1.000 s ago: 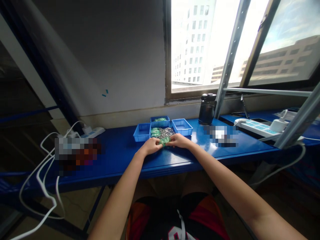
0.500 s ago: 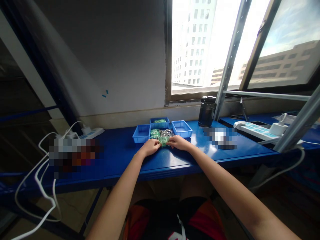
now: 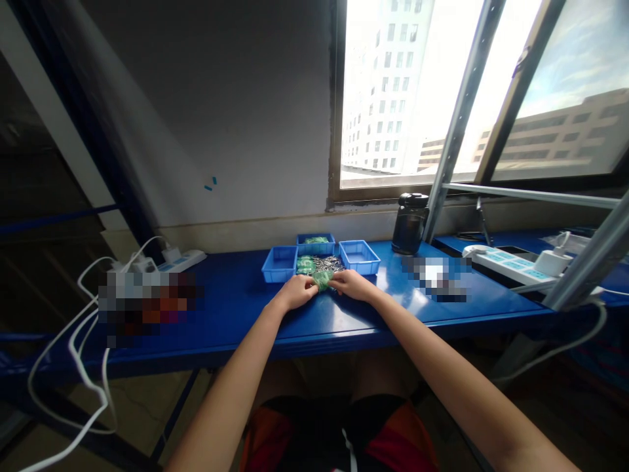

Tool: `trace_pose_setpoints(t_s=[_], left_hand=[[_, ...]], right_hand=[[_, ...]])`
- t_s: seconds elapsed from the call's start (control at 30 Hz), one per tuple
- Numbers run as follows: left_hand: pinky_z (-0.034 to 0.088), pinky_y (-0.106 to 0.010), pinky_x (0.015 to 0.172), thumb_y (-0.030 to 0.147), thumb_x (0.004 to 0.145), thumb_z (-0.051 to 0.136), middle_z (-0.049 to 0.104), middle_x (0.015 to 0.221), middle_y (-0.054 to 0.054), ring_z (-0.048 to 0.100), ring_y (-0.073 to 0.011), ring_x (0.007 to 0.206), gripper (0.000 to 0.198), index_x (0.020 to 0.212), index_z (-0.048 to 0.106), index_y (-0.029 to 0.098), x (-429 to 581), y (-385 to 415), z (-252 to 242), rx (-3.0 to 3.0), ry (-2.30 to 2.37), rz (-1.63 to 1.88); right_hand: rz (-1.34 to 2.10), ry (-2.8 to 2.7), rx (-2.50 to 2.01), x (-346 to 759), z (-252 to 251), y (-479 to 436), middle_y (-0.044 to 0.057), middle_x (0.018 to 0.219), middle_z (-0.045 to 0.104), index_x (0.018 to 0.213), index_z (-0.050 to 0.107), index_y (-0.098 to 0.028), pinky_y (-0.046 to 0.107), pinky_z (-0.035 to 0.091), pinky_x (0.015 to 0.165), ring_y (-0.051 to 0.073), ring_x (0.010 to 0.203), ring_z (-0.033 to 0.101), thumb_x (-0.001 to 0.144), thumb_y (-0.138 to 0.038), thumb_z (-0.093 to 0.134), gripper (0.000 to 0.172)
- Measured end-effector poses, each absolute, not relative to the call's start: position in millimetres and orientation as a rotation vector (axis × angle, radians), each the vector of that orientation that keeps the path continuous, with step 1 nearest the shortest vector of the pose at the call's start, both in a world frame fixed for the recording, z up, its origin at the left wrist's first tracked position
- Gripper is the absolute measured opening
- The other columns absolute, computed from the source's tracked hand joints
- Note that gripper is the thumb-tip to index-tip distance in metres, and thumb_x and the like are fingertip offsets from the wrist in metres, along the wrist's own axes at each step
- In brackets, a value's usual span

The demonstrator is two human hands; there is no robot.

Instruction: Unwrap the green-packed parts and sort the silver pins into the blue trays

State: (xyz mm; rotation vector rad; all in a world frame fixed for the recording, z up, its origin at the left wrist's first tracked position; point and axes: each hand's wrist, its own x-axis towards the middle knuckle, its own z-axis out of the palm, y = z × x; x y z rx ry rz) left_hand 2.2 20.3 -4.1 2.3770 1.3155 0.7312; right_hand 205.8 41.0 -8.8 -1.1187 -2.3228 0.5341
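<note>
A small green plastic packet (image 3: 323, 281) is stretched between my two hands, just above the front part of the blue table. My left hand (image 3: 297, 290) pinches its left side, and my right hand (image 3: 352, 286) pinches its right side. What the packet holds is too small to make out. Right behind it lies a heap of small shiny metal pieces (image 3: 328, 263). More green packets (image 3: 305, 265) sit to the left of that heap. Blue trays stand around them: a left tray (image 3: 279, 263), a right tray (image 3: 359, 256) and a back tray (image 3: 315, 248) with green packets inside.
A dark bottle (image 3: 409, 223) stands near the window at the back right. Power strips with plugs lie at the left (image 3: 181, 261) and the right (image 3: 511, 261), white cables (image 3: 73, 347) hanging at the left. A metal upright (image 3: 459, 124) rises behind the table (image 3: 236, 314).
The view has shifted slightly. Both hands keep their pinch on the green packet, which looks a little more bunched between them. The trays and the metal heap have not moved.
</note>
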Motion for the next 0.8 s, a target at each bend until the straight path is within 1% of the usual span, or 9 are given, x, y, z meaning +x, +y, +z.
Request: trace_pose_setpoints(t_s=[0.23, 0.53, 0.6, 0.67, 0.7, 0.73, 0.8], left_hand=[[0.030, -0.024, 0.049, 0.037, 0.076, 0.048, 0.061, 0.063, -0.003, 0.050, -0.0135, 0.055, 0.028, 0.065, 0.062, 0.015, 3.8, 19.6, -2.6, 2.397, 1.355, 0.693], [0.030, -0.024, 0.049, 0.036, 0.076, 0.047, 0.058, 0.061, -0.002, 0.048, -0.0131, 0.055, 0.027, 0.065, 0.061, 0.015, 4.6, 16.8, -0.2, 2.363, 1.319, 0.709], [0.030, -0.024, 0.049, 0.037, 0.077, 0.046, 0.056, 0.060, -0.001, 0.047, -0.0127, 0.054, 0.028, 0.065, 0.059, 0.015, 5.0, 16.3, -0.1, 2.346, 1.290, 0.741], [0.030, -0.024, 0.050, 0.038, 0.077, 0.045, 0.052, 0.057, 0.000, 0.045, -0.0122, 0.053, 0.030, 0.062, 0.057, 0.015, 5.8, 16.1, -0.2, 2.342, 1.260, 0.783], [0.031, -0.024, 0.050, 0.039, 0.078, 0.045, 0.050, 0.056, 0.000, 0.043, -0.0119, 0.053, 0.030, 0.061, 0.056, 0.016, 6.3, 16.0, -0.1, 2.345, 1.246, 0.807], [0.031, -0.024, 0.050, 0.039, 0.079, 0.044, 0.049, 0.055, 0.001, 0.043, -0.0117, 0.053, 0.031, 0.061, 0.055, 0.016, 6.9, 15.8, 0.0, 2.351, 1.234, 0.827], [0.033, -0.024, 0.052, 0.039, 0.080, 0.044, 0.048, 0.056, 0.001, 0.043, -0.0118, 0.054, 0.031, 0.062, 0.055, 0.016, 8.6, 14.6, 0.9, 2.358, 1.214, 0.855]], right_hand=[[0.557, -2.315, -1.113, 205.6, -8.6, 40.9, 0.001, 0.055, 0.059, 0.062, 0.056, -0.015, 0.023, 0.036, 0.055, 0.013, 0.053, 0.053, 0.081, -0.035, 0.048, 0.029], [0.522, -2.289, -1.111, 205.1, -7.8, 38.5, -0.001, 0.052, 0.056, 0.060, 0.051, -0.016, 0.022, 0.036, 0.054, 0.011, 0.051, 0.052, 0.082, -0.036, 0.048, 0.030], [0.528, -2.255, -1.131, 205.0, -8.9, 40.4, -0.002, 0.050, 0.055, 0.066, 0.053, -0.016, 0.021, 0.036, 0.053, 0.011, 0.050, 0.051, 0.082, -0.037, 0.049, 0.027], [0.543, -2.183, -1.167, 205.0, -9.6, 41.9, -0.004, 0.050, 0.054, 0.078, 0.055, -0.017, 0.021, 0.036, 0.051, 0.010, 0.048, 0.049, 0.079, -0.039, 0.052, 0.022], [0.543, -2.144, -1.179, 204.8, -9.5, 42.0, -0.005, 0.050, 0.054, 0.082, 0.055, -0.017, 0.021, 0.036, 0.051, 0.010, 0.048, 0.048, 0.078, -0.040, 0.055, 0.023], [0.533, -2.114, -1.179, 204.6, -8.9, 41.3, -0.004, 0.052, 0.054, 0.083, 0.055, -0.017, 0.021, 0.036, 0.051, 0.010, 0.049, 0.048, 0.076, -0.041, 0.057, 0.025], [0.516, -2.105, -1.123, 203.9, -6.1, 37.8, -0.002, 0.059, 0.057, 0.080, 0.055, -0.017, 0.022, 0.038, 0.053, 0.011, 0.054, 0.050, 0.076, -0.042, 0.057, 0.026]])
